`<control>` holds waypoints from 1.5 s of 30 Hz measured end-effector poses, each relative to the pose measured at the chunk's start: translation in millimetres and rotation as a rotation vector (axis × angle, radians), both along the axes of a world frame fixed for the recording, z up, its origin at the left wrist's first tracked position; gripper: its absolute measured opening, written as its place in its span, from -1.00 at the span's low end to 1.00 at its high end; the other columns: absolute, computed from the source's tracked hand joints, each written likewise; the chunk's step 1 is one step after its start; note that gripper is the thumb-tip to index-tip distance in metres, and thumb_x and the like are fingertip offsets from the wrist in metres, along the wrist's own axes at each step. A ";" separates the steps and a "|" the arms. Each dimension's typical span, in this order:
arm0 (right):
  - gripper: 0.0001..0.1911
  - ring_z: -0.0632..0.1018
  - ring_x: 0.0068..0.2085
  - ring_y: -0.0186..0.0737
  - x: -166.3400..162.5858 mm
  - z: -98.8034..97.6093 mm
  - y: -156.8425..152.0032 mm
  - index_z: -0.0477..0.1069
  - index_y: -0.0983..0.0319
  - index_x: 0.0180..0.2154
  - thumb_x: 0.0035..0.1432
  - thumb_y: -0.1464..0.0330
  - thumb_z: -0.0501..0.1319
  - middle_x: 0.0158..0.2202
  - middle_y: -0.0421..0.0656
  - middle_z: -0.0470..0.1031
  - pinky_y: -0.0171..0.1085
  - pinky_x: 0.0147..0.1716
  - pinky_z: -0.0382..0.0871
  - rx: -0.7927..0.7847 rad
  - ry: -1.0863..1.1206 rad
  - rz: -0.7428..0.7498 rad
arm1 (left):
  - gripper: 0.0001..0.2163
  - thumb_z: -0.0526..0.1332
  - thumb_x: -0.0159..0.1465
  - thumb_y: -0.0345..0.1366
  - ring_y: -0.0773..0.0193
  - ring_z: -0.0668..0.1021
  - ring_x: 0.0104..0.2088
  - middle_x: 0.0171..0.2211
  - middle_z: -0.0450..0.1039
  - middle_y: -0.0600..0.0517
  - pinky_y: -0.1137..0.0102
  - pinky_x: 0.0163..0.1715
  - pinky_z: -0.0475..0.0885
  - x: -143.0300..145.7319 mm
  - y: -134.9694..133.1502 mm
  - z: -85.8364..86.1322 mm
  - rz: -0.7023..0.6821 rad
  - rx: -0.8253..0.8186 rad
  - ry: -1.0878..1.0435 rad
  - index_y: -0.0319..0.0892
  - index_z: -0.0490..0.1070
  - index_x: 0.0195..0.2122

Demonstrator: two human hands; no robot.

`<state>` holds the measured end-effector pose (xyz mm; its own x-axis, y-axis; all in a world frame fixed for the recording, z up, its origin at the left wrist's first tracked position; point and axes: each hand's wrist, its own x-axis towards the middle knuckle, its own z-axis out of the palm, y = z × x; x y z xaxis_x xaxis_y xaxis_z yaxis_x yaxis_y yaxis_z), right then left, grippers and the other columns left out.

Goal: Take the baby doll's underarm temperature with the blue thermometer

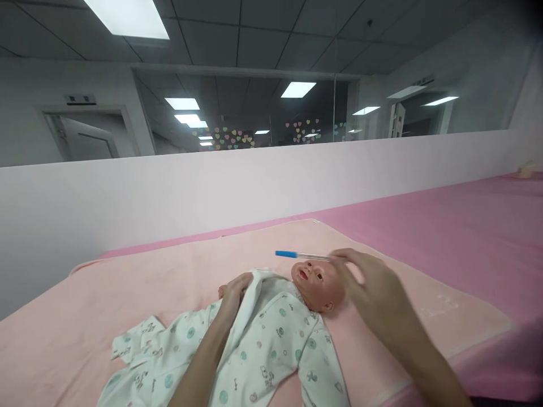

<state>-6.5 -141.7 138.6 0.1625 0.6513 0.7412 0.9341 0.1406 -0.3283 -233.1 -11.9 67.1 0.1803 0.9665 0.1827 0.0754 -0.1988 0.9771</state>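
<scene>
A baby doll (316,282) lies on its back on a pale pink blanket (127,305), dressed in a white patterned sleepsuit (271,345). My left hand (236,289) grips the open front edge of the sleepsuit near the doll's chest, fingers closed on the cloth. Beside the doll's head, my right hand (373,282) pinches one end of a thin thermometer (301,255) with a blue tip. The thermometer points left, just above the doll's forehead.
The blanket lies on a wide pink padded surface (445,226) that runs off to the right. A low white partition wall (212,192) stands behind it, with glass above. A small beige object (527,168) sits at the far right.
</scene>
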 end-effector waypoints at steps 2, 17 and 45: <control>-0.68 0.52 -0.32 -0.24 24.8 -20.2 -21.4 0.42 0.14 -0.29 0.15 0.15 -0.02 -0.31 -0.19 0.52 -0.36 -0.41 0.35 -0.010 0.203 -0.042 | -0.67 0.14 0.06 -0.05 0.41 0.21 -0.60 -0.66 0.20 0.12 0.49 -0.59 0.09 6.3 -8.9 5.7 -0.067 -0.034 0.032 -0.26 0.43 -0.45; -0.65 0.47 -0.14 0.08 56.6 -149.7 -5.7 0.43 0.26 -0.27 0.15 0.28 -0.08 -0.14 0.09 0.42 -0.06 -0.29 0.35 -0.127 -0.070 -0.433 | -0.68 -0.04 0.24 -0.09 0.31 0.33 -0.61 -0.68 0.27 0.12 0.48 -0.57 0.07 30.8 -41.0 12.7 -0.098 0.497 0.838 -0.06 0.38 -0.11; -0.74 0.35 -0.55 -0.36 -74.7 -114.5 61.0 0.32 0.23 -0.28 0.01 0.51 -0.06 -0.45 -0.19 0.36 -0.38 -0.57 0.21 0.155 0.424 0.350 | -0.79 0.18 0.11 -0.19 0.36 0.38 -0.49 -0.39 0.44 0.00 0.48 -0.51 0.27 28.1 -31.4 9.7 -0.164 0.359 0.376 -0.14 0.53 -0.32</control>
<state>-81.2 -80.7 24.1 0.2608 0.6090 0.7491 0.6142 0.4940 -0.6154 -205.0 -43.3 76.9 0.4403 0.8088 0.3898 0.3460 -0.5534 0.7576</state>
